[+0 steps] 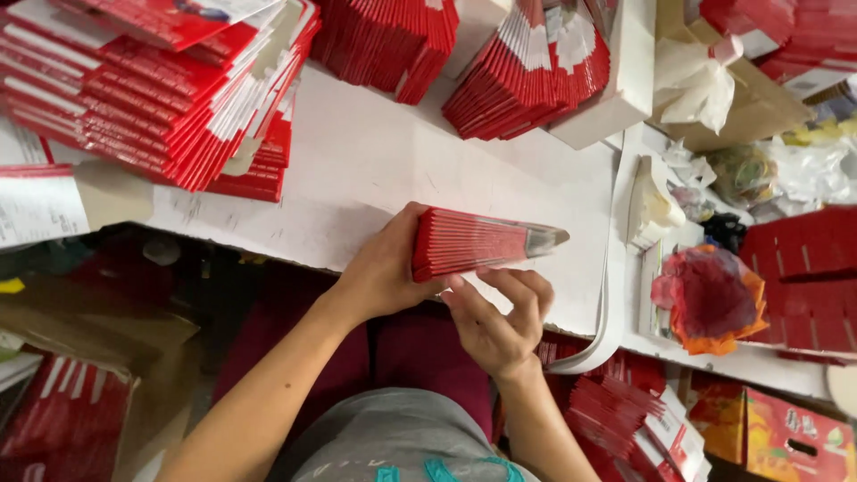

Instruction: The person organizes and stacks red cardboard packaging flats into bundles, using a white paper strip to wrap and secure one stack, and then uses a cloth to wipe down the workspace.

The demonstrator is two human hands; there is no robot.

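Hands at the near edge of a white surface (375,152), seen from above. I am gripping a bundle (469,243) of flat red cards with my left hand (384,268); its fingers are wrapping around the bundle's thick end, with the thumb lying underneath. The bundle is lying on its side just above the surface edge, tapering toward a grey tip on the right. My right hand (500,317) is sitting just below the bundle, its fingers (527,286) curling loosely and touching the underside of the cards near their middle, pinching nothing that I can make out. Large stacks (161,98) of the same red cards are leaning at the far left, and two more fanned stacks (527,71) are standing along the far side. A crumpled red and orange sheet (710,299) is lying well to the right, apart from both hands.
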